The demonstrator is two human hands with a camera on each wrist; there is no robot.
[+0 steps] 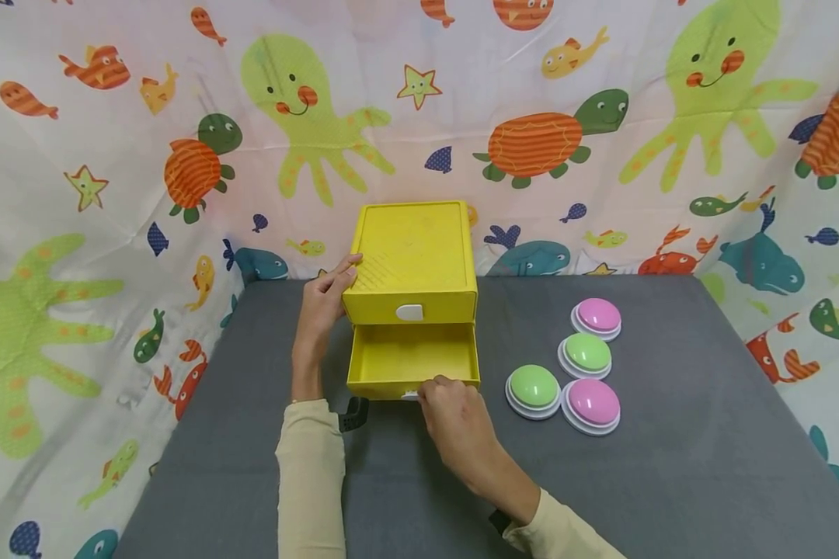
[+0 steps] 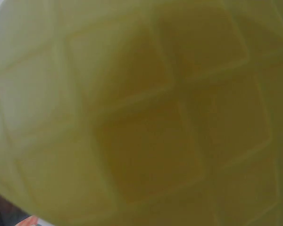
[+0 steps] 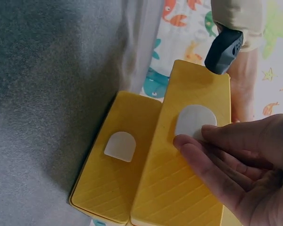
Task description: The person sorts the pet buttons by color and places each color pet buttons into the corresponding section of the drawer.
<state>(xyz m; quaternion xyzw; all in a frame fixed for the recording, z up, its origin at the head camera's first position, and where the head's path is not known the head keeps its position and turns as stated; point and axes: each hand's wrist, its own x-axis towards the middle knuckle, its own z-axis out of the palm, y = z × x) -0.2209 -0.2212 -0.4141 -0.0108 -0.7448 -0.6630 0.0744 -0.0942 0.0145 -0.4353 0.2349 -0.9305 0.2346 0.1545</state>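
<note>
A yellow two-drawer box [image 1: 416,241] stands on the grey table, with its lower drawer [image 1: 416,353] pulled out and nothing inside it. My left hand [image 1: 325,299] rests against the box's left side, fingertips over the top edge. In the left wrist view a blurred yellow lattice surface [image 2: 146,155] fills nearly everything. With thumb and fingers, my right hand [image 1: 457,423] pinches the white handle on the lower drawer's front. The right wrist view shows that hand [image 3: 245,165] with its fingertips at the rounded white handle [image 3: 194,118]. The upper drawer's white handle [image 1: 409,313] is untouched.
To the right of the box lie two pink-topped round buttons [image 1: 597,315] and two green-topped ones [image 1: 534,386] on white bases. The grey table [image 1: 699,466] meets a fabric backdrop [image 1: 433,171] printed with sea animals at the back and sides.
</note>
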